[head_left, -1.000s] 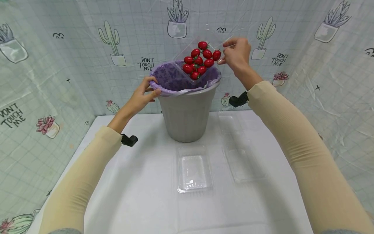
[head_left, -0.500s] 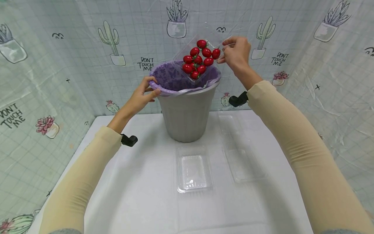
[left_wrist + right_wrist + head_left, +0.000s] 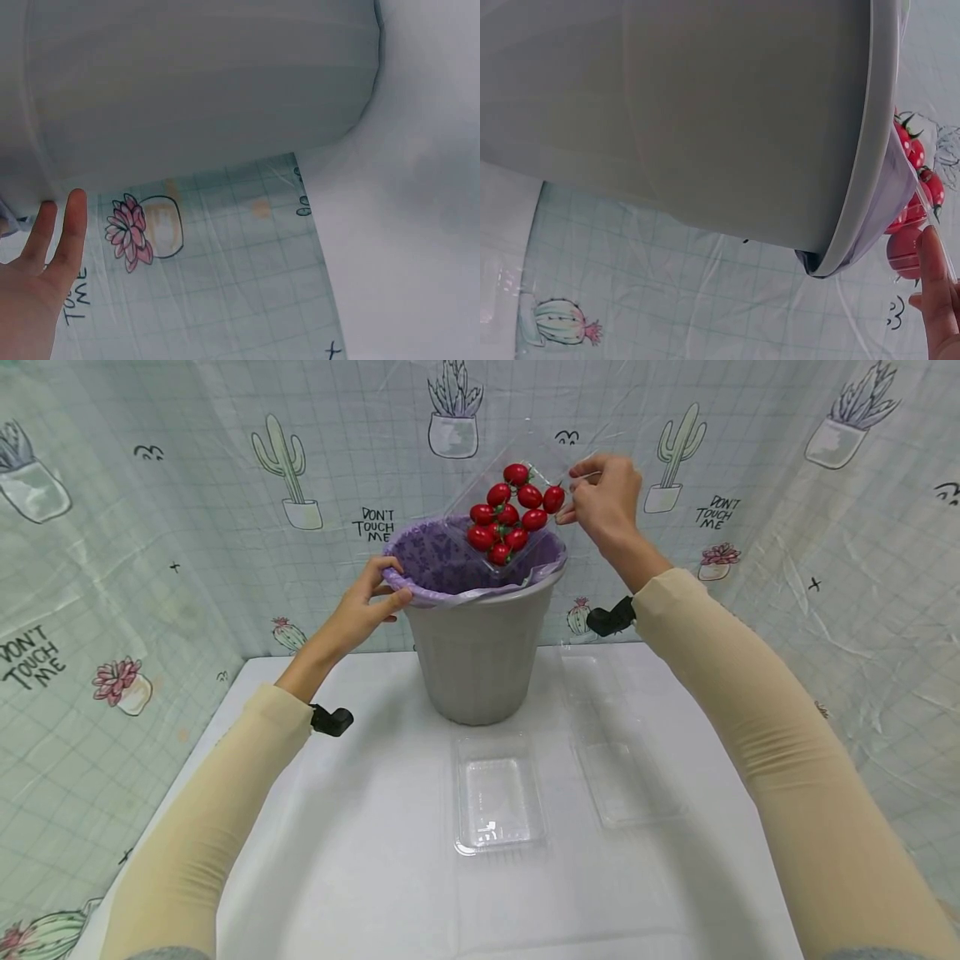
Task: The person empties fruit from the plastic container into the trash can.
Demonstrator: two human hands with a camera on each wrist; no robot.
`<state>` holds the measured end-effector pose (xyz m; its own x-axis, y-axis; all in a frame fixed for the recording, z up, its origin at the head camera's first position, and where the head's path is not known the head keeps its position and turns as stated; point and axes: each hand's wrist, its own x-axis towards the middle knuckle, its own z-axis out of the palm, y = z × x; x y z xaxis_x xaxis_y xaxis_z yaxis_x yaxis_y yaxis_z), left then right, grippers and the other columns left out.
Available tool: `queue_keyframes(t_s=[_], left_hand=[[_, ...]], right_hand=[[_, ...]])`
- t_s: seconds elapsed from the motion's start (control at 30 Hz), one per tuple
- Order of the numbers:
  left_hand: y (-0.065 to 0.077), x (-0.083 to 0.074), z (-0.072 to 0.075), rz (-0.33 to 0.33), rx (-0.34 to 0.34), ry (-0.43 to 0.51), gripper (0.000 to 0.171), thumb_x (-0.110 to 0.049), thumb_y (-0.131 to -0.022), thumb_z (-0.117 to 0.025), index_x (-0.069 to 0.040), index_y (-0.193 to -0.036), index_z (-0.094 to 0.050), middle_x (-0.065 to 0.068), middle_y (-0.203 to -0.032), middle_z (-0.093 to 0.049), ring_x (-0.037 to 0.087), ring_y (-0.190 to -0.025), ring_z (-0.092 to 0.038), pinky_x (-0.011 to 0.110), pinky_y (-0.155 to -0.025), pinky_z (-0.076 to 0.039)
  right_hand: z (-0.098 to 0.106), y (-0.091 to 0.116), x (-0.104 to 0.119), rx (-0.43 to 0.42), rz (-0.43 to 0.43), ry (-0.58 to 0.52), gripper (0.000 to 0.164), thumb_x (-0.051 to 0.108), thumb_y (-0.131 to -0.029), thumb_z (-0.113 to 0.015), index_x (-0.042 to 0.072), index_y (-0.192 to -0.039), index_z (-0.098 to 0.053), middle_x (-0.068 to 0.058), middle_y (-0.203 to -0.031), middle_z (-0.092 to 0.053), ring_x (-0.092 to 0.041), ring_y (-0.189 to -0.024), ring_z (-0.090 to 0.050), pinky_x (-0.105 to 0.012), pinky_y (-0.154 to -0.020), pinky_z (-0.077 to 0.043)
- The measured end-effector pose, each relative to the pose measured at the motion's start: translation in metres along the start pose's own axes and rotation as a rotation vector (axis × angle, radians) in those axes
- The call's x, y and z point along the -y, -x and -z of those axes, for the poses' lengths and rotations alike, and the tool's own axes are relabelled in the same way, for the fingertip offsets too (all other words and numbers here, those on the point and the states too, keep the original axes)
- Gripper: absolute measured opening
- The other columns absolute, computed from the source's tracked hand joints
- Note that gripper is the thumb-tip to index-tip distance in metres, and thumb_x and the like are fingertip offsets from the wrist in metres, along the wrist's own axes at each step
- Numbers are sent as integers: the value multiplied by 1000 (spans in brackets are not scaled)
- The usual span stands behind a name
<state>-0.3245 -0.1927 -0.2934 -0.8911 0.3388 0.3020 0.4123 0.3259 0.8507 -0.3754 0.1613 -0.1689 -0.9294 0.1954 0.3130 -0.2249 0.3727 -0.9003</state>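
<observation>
In the head view my left hand (image 3: 360, 610) grips the near-left rim of a grey trash bin (image 3: 476, 664), with a purple patterned liner (image 3: 431, 552) folded over the edge. My right hand (image 3: 609, 503) pinches the right corner of a clear plastic container (image 3: 478, 493), tilted over the bin's mouth. Several red cherry tomatoes (image 3: 507, 515) with green stems lie in it. The right wrist view has tomatoes (image 3: 919, 202) beyond the bin rim and part of my right hand (image 3: 937, 300). Two extended fingers of my left hand (image 3: 37, 292) reach the bin's side in the left wrist view.
On the white table, in front of the bin, sits a clear plastic container (image 3: 498, 802). More clear plastic pieces (image 3: 630, 785) lie to its right, reaching back along the bin. A cactus-printed sheet (image 3: 360, 460) hangs behind and at both sides.
The container of tomatoes and my right hand have shifted very slightly left. My left hand and the bin have stayed in place.
</observation>
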Motion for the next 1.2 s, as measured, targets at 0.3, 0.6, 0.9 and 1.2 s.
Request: queue_keyframes(t_s=[0.3, 0.6, 0.9, 1.2], left_hand=[[0, 0, 0, 1, 0, -1, 40, -34, -105, -60, -26, -138, -38, 8, -164, -37, 34, -148, -42, 63, -107, -46], [0, -1, 1, 1, 2, 3, 39, -35, -105, -60, -27, -137, -39, 8, -163, -38, 34, -148, -41, 64, -107, -45], [0, 1, 0, -5, 2, -15, 42, -35, -105, -60, -24, -139, -37, 8, -164, -38, 34, -147, -43, 62, -105, -47], [0, 0, 1, -4, 6, -8, 40, -35, -105, -60, -26, -138, -38, 8, -165, -35, 34, -148, -41, 63, -107, -46]], right_hand=[[-1, 2, 0, -4, 32, 27, 29, 2, -103, -53, 1, -127, -69, -21, -126, -71, -9, -49, -67, -19, -53, -57], [-2, 2, 1, -13, 67, 29, 27, 2, -103, -54, 3, -125, -70, -20, -125, -73, -7, -48, -65, -19, -53, -57], [-2, 4, -1, 0, 90, 20, 28, 6, -105, -54, 2, -128, -68, -20, -127, -71, -7, -50, -65, -18, -55, -56], [-3, 5, -1, 5, 98, 14, 29, 5, -104, -53, 1, -129, -68, -18, -129, -71, -6, -49, -65, -18, -54, -56]])
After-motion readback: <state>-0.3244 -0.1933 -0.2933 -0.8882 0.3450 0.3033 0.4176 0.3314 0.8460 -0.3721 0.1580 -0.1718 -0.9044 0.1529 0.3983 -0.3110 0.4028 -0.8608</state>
